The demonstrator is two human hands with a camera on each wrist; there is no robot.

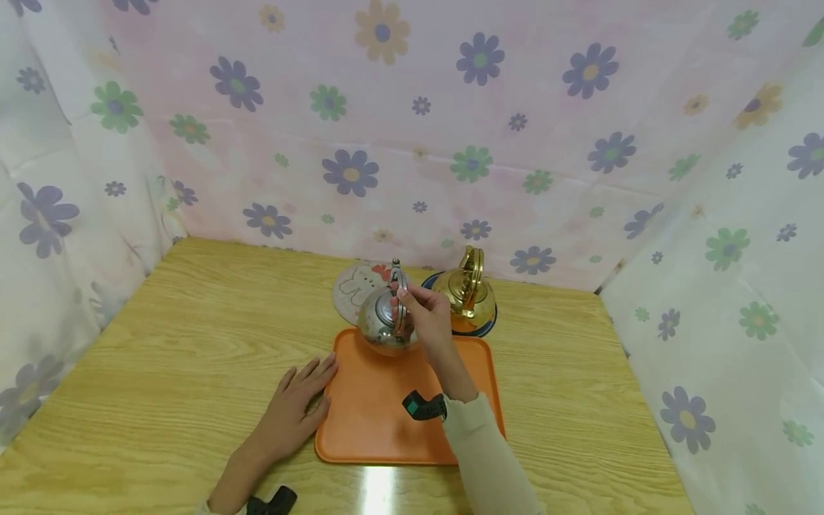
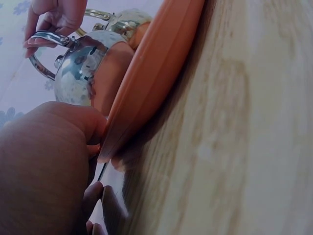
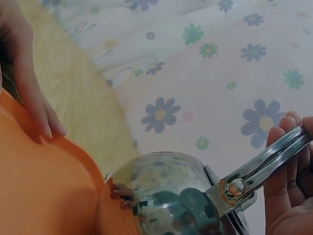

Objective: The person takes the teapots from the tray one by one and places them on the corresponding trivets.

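Observation:
My right hand grips the raised handle of a shiny silver kettle, fingers curled round the metal in the right wrist view. The kettle's round body overlaps the back rim of an orange tray and mirrors its colour. At the tray's left side lies my left hand, fingers extended and fingertips at the edge. In the left wrist view, its thumb meets the tray rim. A gold kettle stands behind my right hand, partly hidden by it.
Beneath the gold kettle is a dark blue round mat. A round pale mat with a rabbit picture lies behind the silver kettle. Flowered curtains border the wooden table at the back and both sides.

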